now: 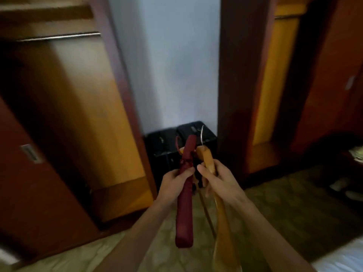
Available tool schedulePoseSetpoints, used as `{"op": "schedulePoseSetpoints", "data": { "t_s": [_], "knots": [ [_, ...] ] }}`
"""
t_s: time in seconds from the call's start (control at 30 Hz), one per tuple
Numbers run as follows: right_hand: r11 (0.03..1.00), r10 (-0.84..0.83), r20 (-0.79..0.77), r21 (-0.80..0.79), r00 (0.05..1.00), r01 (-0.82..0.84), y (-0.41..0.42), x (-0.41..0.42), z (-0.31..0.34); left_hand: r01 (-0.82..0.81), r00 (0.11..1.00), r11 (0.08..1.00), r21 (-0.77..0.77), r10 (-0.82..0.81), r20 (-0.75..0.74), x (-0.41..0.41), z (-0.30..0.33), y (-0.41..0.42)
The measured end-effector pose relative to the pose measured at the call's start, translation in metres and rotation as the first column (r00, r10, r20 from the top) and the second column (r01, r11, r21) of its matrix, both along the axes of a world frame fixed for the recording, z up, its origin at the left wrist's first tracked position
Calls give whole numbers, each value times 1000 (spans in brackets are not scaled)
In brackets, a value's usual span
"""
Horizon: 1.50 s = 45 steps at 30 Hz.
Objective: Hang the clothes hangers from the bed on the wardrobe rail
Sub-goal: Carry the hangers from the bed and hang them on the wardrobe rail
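Note:
My left hand point(173, 185) grips a dark red hanger point(185, 203) that looks padded and points away from me. My right hand point(218, 180) holds a light wooden hanger point(222, 216) with a metal hook point(202, 134) at its far end. Both hangers are held side by side in front of me, at about waist height. The wardrobe rail point(59, 36) is a metal bar at the upper left, inside the open wardrobe point(82, 107), and nothing hangs on the part I can see. The picture is blurred by motion.
A dark red sliding wardrobe door point(29, 173) stands at the left. Black suitcases point(169, 150) sit against the white wall between two wardrobe sections. A second open compartment point(275, 85) is at the right. A white bed corner point(341, 260) shows at bottom right, over patterned carpet point(137, 252).

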State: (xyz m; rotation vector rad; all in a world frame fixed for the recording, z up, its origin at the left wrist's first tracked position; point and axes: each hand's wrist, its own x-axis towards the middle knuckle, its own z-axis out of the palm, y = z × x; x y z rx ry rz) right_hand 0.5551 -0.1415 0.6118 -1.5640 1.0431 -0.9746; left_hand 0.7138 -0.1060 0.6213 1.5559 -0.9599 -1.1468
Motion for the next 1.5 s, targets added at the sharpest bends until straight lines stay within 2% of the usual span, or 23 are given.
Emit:
{"op": "schedulePoseSetpoints", "data": {
  "t_s": [0.13, 0.33, 0.53, 0.73, 0.9, 1.2, 1.5],
  "knots": [
    [998, 44, -63, -46, 997, -47, -47, 104, 27, -118, 993, 992, -37, 117, -18, 102, 25, -23],
    [990, 138, -50, -35, 989, -140, -123, 241, 46, -297, 955, 952, -74, 294, -39, 221, 45, -67],
    [971, 211, -12, -112, 977, -211, -230, 366, 62, -367, 927, 921, -133, 373, 23, 324, 64, -163],
    [942, 283, 4, -189, 959, -277, -344, 475, 106, -445, 880, 871, -207, 468, 80, 419, 108, -266],
    [939, 274, 27, -224, 961, -262, -411, 546, 144, -491, 851, 829, -268, 522, 57, 482, 141, -334],
    [958, 152, 47, -253, 987, -136, -501, 644, 178, -449, 869, 818, -359, 493, 35, 584, 171, -441],
    [957, -22, 103, -285, 994, 50, -575, 714, 242, -190, 945, 872, -451, 287, 158, 687, 237, -552]
  ]
}}
